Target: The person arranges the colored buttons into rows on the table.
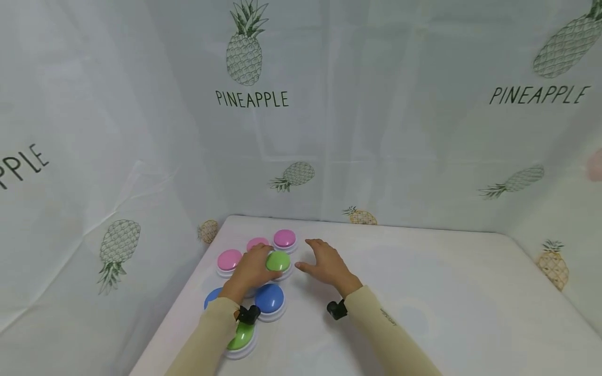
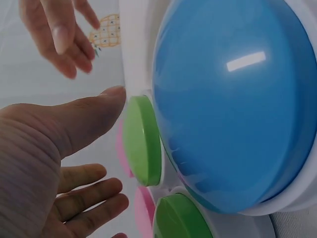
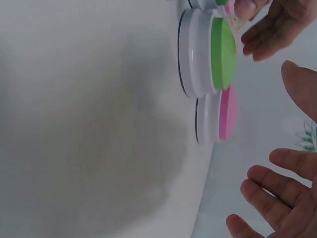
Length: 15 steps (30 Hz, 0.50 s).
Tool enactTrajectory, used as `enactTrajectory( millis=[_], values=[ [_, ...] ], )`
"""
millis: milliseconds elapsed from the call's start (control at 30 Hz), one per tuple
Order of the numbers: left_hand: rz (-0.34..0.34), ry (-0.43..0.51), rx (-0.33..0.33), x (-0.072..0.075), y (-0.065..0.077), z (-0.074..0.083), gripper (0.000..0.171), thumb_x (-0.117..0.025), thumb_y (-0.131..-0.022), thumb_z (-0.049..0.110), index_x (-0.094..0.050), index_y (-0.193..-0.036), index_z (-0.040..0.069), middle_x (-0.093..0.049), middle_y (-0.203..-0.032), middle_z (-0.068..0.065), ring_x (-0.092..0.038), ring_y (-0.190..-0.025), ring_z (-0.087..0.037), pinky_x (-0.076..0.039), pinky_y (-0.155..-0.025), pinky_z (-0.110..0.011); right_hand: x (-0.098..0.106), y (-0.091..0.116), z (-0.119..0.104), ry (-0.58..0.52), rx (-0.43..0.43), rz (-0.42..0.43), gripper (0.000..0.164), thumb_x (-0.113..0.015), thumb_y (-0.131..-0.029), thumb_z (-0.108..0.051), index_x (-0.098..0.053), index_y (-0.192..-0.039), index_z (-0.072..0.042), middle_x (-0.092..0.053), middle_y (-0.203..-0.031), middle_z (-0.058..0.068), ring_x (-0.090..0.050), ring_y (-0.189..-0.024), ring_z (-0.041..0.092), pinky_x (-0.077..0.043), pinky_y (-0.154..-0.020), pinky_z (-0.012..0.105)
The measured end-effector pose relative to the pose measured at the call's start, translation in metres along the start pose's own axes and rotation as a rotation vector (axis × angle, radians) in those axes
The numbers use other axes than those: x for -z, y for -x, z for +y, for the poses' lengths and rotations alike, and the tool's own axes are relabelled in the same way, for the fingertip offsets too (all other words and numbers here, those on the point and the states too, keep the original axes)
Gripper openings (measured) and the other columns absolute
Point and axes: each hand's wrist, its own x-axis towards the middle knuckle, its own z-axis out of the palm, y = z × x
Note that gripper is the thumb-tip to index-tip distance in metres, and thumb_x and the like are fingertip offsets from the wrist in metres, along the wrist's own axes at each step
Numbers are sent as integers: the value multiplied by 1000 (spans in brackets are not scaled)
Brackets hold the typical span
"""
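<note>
Several domed push buttons on round white bases stand on the white table's left part. My left hand is over them with fingers spread, holding nothing. Beside its thumb is a green button; a blue button lies nearer me, large in the left wrist view. Under the hand another green button shows in the left wrist view, mostly hidden in the head view. My right hand is to the right of the green button, fingers parted, gripping nothing. In the right wrist view its fingers are apart from the buttons.
Three pink buttons stand at the back, one rightmost. A second blue button and a green button are partly covered by my left arm. The table extends right. Pineapple-printed cloth hangs behind and at the sides.
</note>
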Motion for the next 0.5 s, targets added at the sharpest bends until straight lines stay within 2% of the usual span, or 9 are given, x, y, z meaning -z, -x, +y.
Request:
enactTrajectory(
  millis=[100,200,500],
  values=[
    [-4,1,-18,-2,-2,-1,71,-93,-81,26,-62,-138,-2,-65,-128,-18,-63,-116,-35,-53,-104,-57,-6,-6,-4,-32,40,-28,75,-79,-93,-41,-54,-148,3,-57,-149,22,-51,-141,42,-42,-117,56],
    [-14,4,-20,-2,-4,-1,70,-94,-79,23,-63,-136,-2,-66,-124,-17,-63,-113,-34,-54,-103,-55,-11,-11,-6,-62,62,-50,75,-83,-90,-36,-55,-147,4,-60,-146,22,-54,-138,40,-44,-116,55],
    [-44,23,-21,-5,-11,-3,63,-96,-76,16,-66,-128,-4,-67,-116,-15,-63,-110,-33,-53,-104,-54,-29,-24,-10,-104,50,-120,72,-91,-81,-18,-60,-143,2,-64,-141,19,-58,-133,37,-47,-114,52]
  ],
)
